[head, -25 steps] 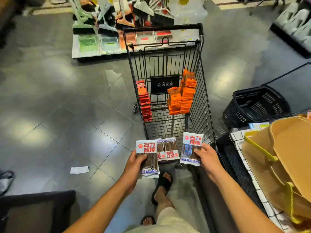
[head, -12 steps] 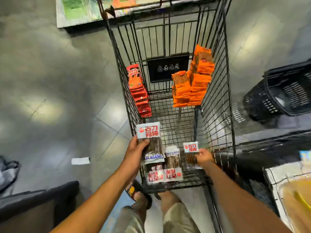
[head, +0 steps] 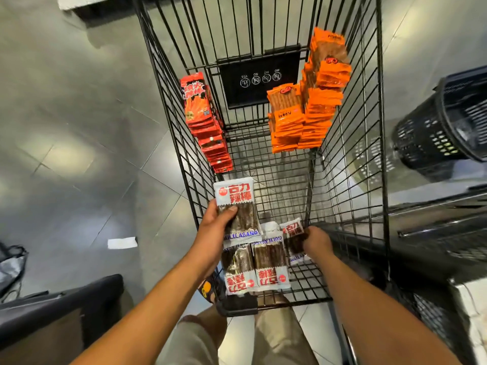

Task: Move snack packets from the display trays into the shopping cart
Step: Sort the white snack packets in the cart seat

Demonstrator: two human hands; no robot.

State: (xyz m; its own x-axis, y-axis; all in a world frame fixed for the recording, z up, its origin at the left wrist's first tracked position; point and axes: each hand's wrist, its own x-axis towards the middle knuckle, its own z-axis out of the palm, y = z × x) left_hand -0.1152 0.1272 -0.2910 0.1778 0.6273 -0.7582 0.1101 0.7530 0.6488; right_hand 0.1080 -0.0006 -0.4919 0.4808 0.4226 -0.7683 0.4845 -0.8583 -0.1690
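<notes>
L grip (head: 213,227) holds a white packet (head: 237,204) upright, thumb across the front just under the red print, fingers behind. The packet sits inside the cart (head: 353,154) at its near-left corner, and its lower edge w/ blue lettering overlaps the top of the pair below.

R grip (head: 317,242) is low in the cart, fingers curled over a 2nd packet (head: 293,233) of the same kind. That one is tilted, top end away from the person. Can't tell if it already touches the wire bottom.

Btwn the two grips, a pair of packets (head: 270,262) lies flat on the cart bottom, side by side, print upside-down to the camera. The L one of the pair is just below the L grip's packet; the R one is just beside the R grip's packet.

Beyond the L grip, a red stack (head: 203,119) leans along the cart's left wall. Beyond the R grip, orange stacks (head: 305,114) stand in the far-right corner. Btwn them a black sign (head: 259,80) w/ four round icons hangs on the far wall.

Outside the cart: a black basket (head: 442,122) well to the right of the R grip, blurred. A paper scrap (head: 122,243) lies on the grey tile floor (head: 79,101), left of the L grip. Person's legs and a sandal show under the cart's near end.
</notes>
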